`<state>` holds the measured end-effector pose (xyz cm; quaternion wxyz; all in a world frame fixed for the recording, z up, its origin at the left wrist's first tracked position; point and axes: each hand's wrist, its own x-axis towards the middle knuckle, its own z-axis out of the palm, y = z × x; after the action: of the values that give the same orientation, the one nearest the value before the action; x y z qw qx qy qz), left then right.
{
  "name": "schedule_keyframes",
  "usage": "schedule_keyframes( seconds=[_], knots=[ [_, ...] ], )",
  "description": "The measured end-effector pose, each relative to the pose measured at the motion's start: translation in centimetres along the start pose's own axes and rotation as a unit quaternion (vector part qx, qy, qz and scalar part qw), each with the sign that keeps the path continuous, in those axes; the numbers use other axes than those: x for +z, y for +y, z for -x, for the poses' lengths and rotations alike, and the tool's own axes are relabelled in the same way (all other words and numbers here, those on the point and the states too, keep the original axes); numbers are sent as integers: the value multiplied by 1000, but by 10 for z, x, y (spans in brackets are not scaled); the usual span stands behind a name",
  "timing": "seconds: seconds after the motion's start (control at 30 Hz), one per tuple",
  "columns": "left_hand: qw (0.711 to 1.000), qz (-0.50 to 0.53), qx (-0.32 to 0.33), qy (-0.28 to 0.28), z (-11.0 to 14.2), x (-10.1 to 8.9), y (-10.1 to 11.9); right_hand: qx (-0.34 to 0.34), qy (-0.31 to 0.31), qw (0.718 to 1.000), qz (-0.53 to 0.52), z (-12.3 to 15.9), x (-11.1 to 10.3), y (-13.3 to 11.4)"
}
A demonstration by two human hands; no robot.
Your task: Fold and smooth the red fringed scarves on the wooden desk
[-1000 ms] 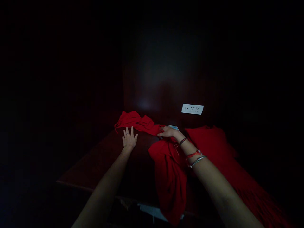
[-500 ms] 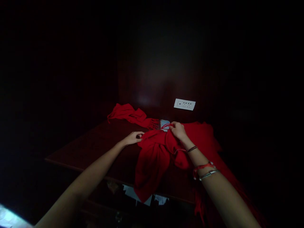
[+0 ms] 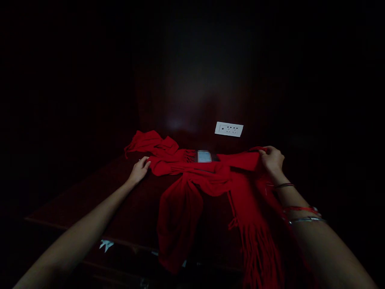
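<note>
A long red scarf (image 3: 192,170) is stretched sideways across the dark wooden shelf, gathered in the middle. From there a broad fold (image 3: 180,216) droops over the front edge. My left hand (image 3: 140,169) pinches its left end. At the right my right hand (image 3: 272,159) grips red fabric, fingers closed and raised slightly off the surface. Below that hand, a fringed red end (image 3: 258,241) trails down past the edge. Whether all the red fabric is one piece I cannot tell.
Another crumpled red stretch with fringe (image 3: 153,142) lies at the back left. Behind the scarf sits a small pale rectangular thing (image 3: 204,156). A white socket plate (image 3: 229,129) is on the dark back wall. Pale scraps (image 3: 106,245) show under the shelf (image 3: 90,200).
My hands have moved apart, the left one leftward and the right one well to the right. The fabric between them has been drawn out wider, and the fringed end now shows at the right.
</note>
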<state>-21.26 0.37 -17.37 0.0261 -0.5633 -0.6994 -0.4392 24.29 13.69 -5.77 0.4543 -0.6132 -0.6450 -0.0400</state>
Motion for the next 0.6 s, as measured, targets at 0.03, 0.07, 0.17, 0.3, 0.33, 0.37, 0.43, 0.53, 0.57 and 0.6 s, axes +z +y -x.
schedule_keyframes(
  seconds=[0.03,0.07,0.17,0.3,0.33,0.37,0.43,0.53,0.57,0.6],
  knots=[
    [1000,-4,-11,5,1,-1,1,17,7,1000,3,-1,-3,4],
    [1000,-6,-19,9,1,-3,2,39,15,999,4,-1,-6,7],
    [999,-11,-40,20,3,-5,4,78,38,996,15,-4,-17,14],
    [998,-10,-61,33,3,-5,3,104,44,991,68,-7,-34,24],
    [997,-8,-63,35,3,-4,2,98,11,991,91,-5,-36,25],
    [997,-5,-66,38,3,-3,2,82,-38,989,117,-1,-37,25],
    [996,2,-72,46,2,-1,0,38,-144,974,172,12,-34,17],
    [996,15,-75,52,1,2,1,-46,-219,953,202,42,-21,-15],
    [996,19,-74,51,1,2,2,-89,-244,947,190,54,-15,-30],
    [996,21,-71,50,1,3,4,-129,-275,936,177,64,-8,-46]
  ],
)
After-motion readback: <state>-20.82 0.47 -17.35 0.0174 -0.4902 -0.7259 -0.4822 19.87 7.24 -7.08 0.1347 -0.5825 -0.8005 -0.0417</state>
